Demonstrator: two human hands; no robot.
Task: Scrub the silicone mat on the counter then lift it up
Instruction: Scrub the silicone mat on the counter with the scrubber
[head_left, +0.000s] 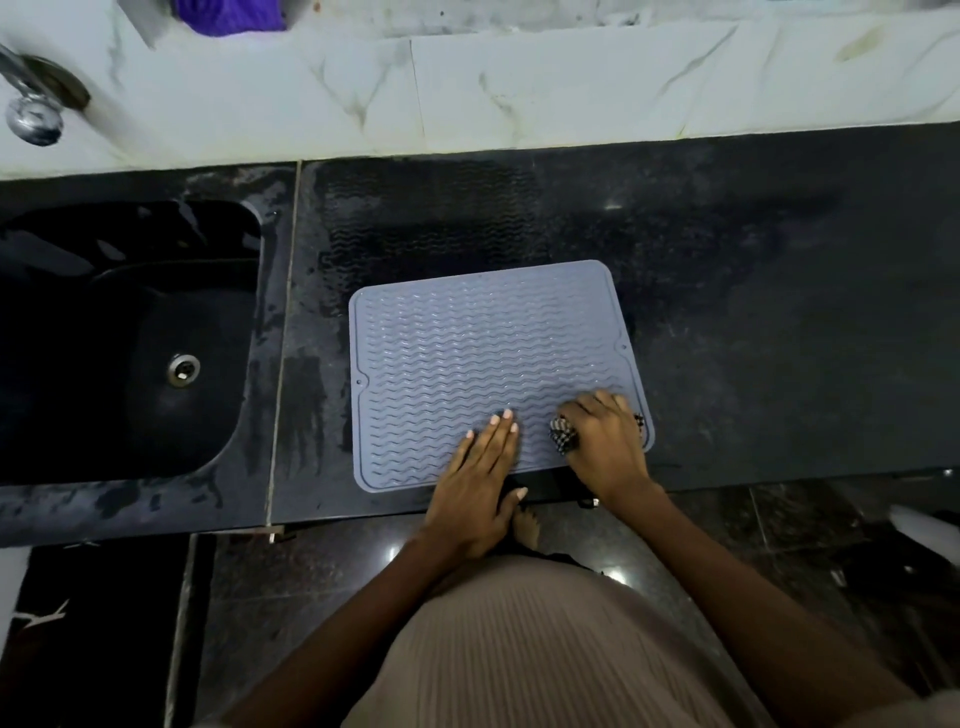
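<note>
- The right hand (605, 441) curls over a black-and-white checked scrubber (563, 435), gripping it and pressing it onto the near right corner of the mat.
- The left hand (480, 467) lies flat with its fingers straight, its fingertips (503, 418) pressing on the mat's near edge, just beside the scrubber.
- The grey silicone mat (467, 364) with wavy ridges lies flat on the dark counter (779, 338), close to the counter's front edge and slightly turned.
- A wavy wet imprint (431, 218) marks the counter behind the mat.
- A dark sink (130, 338) sits to the left, its drain (183, 369) showing.
- A metal tap (34, 104) juts from the pale marbled wall (519, 88).
</note>
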